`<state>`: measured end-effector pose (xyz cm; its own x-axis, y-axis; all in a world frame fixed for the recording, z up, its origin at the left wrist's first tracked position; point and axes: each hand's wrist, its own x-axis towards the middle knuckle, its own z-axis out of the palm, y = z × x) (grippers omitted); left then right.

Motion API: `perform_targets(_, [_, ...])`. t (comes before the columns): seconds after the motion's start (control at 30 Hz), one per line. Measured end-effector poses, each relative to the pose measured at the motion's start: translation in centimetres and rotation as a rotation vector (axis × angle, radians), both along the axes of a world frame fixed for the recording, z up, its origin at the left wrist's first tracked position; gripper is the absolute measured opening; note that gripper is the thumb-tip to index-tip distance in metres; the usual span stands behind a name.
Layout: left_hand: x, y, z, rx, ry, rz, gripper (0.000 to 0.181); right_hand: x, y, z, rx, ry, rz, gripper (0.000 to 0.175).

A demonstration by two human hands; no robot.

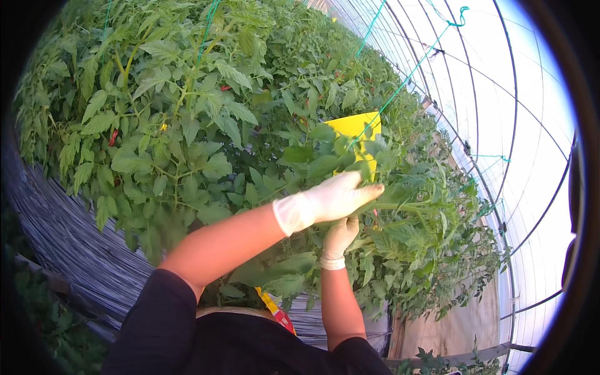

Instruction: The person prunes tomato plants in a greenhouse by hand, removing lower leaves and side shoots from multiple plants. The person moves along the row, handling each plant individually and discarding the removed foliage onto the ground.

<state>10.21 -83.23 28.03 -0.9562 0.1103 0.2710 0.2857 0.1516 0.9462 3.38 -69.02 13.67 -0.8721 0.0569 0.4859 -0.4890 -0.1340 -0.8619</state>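
My left hand (335, 197), in a thin whitish glove, reaches in among the tomato plants (178, 154), its thumb pointing right beside a leafy stem (403, 206). Just below it, my right hand (341, 236), gloved the same way, is raised with curled fingers against the foliage. Leaves and the left hand partly hide its fingertips, so what it holds cannot be made out. Behind the left hand stands a yellow sheet (351, 124), partly covered by leaves. A green twine (408, 82) runs down in front of the sheet into the plants.
Dense tomato foliage fills the left and middle, with more green twines (207, 28). Wrinkled plastic film (89, 248) covers the ground along the row. At the right curves the greenhouse's hooped plastic wall (529, 197). A yellow and red strip (276, 311) lies by my body.
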Motion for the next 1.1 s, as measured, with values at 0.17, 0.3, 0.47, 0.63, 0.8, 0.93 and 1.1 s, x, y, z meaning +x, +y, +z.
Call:
perform_targets(0.17, [-1.1, 0.9, 3.8, -0.412, 0.135, -0.067, 0.065, 0.5, 0.4, -0.1, 0.034, -0.073, 0.024, 0.031])
perform_targets(0.3, [-0.4, 0.4, 3.2, -0.425, 0.016, -0.031, 0.060, 1.0, 1.3, 0.0, 0.377, 0.047, -0.275, 0.035])
perform_targets(0.47, [-2.3, -0.2, 1.1, 0.170, 0.130, 0.258, 0.034, 0.8, 0.5, -0.9, 0.100, 0.007, 0.111, 0.019])
perform_targets(0.63, [-4.3, -0.8, 2.8, 0.009, 0.003, 0.370, 0.030, 0.4, -0.8, -0.3, 0.416, 0.167, -0.074, 0.018])
perform_targets(0.8, [-2.3, -0.7, 4.5, -0.179, 0.232, -0.021, 0.045, 0.0, -0.4, -0.5, 0.033, -0.055, 0.191, 0.017])
perform_targets(0.93, [1.2, -1.4, 1.8, -0.589, 0.385, -0.283, 0.042, -1.7, 1.5, -3.3, 0.124, 0.174, 0.234, 0.021])
perform_targets(1.1, [5.4, -7.1, -8.8, 0.223, 0.222, 0.017, 0.046, 1.0, 1.1, -3.1, 0.405, 0.102, 0.215, 0.031])
